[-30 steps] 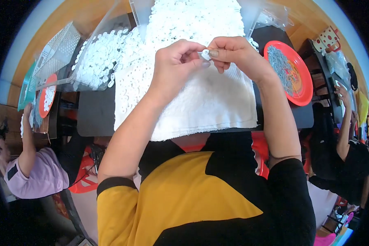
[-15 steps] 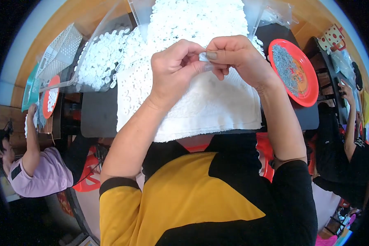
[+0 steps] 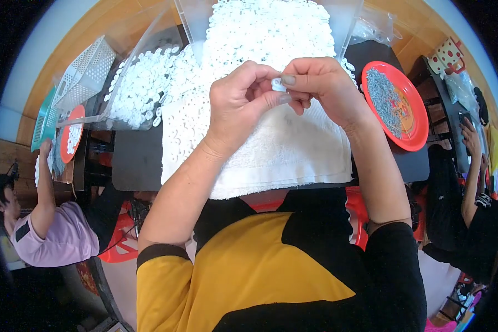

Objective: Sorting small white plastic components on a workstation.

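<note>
A small white plastic cable clip (image 3: 278,85) sits between my two hands, above a white towel (image 3: 282,160). My left hand (image 3: 232,108) pinches it from the left, thumb below and bent forefinger above. From the other side my right hand (image 3: 326,86) holds its thumb tip against the clip, the other fingers curled underneath. Whether a nail is in the clip is too small to tell. Beyond my hands, a dense heap of similar white clips (image 3: 268,33) covers the far part of the towel, and more lie scattered near my left wrist.
To the right, a red plate (image 3: 421,133) holds thin silver nails (image 3: 383,94). A clear plastic bin (image 3: 108,118) with white clips lies tipped at the left, by a white perforated basket (image 3: 86,74). People sit at tables at far left (image 3: 55,232) and far right (image 3: 465,221).
The clip has come more into sight between my fingertips, its curved face now showing. Both hands keep their pinch, and the whole scene sits slightly lower in the picture.
</note>
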Action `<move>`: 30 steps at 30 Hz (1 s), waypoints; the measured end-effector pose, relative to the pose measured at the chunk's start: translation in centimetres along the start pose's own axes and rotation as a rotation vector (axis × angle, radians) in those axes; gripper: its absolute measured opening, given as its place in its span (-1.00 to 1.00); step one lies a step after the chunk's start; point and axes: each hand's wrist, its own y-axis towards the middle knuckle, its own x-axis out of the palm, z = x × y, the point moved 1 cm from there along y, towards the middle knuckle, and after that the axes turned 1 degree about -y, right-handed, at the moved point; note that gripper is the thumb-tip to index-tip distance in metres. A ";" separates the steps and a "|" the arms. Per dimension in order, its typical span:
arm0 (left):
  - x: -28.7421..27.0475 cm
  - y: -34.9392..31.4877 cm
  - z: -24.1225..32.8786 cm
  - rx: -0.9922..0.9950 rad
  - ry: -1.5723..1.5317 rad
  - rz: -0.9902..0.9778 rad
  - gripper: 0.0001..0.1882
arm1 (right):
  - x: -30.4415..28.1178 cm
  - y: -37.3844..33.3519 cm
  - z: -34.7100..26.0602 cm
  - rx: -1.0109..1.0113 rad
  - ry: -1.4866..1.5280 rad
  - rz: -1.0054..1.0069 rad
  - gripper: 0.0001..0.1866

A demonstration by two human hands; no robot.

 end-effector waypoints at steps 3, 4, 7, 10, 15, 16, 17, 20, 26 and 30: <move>-0.1 -0.1 0.0 0.027 0.078 -0.004 -0.77 | 0.2 -0.1 0.0 -0.001 0.002 -0.002 -0.81; -0.2 -0.1 0.0 0.038 0.126 0.005 -0.78 | 0.4 -0.1 0.0 0.001 0.004 -0.002 -0.81; -0.3 -0.2 0.2 0.078 0.061 -0.002 -0.79 | 0.7 -0.1 0.1 0.006 -0.001 -0.002 -0.81; -0.7 -0.3 -0.5 0.055 -0.038 0.036 -0.80 | 0.8 0.6 0.9 0.010 0.022 -0.021 -0.82; -0.5 0.3 -0.2 0.069 -0.031 0.132 -0.75 | -0.1 1.6 3.9 -0.049 -0.363 0.107 -0.76; -0.6 0.3 0.3 0.087 -0.029 0.176 -0.75 | 1.0 1.6 4.4 -0.197 -0.592 0.117 -0.76; -1.0 0.3 0.9 0.106 -0.028 0.218 -0.76 | 2.1 1.5 4.6 -0.351 -0.816 0.132 -0.76; -3.8 0.4 3.9 0.065 -0.045 0.282 -0.77 | 3.1 1.6 3.8 -0.353 -1.029 0.027 -0.75; -12.1 2.2 9.5 0.057 0.414 0.578 -0.85 | 2.3 0.7 4.6 -0.363 -1.076 0.033 -0.77; -22.4 3.2 7.6 -0.105 0.695 0.351 -0.77 | 3.0 1.1 3.9 -0.355 -1.068 0.032 -0.77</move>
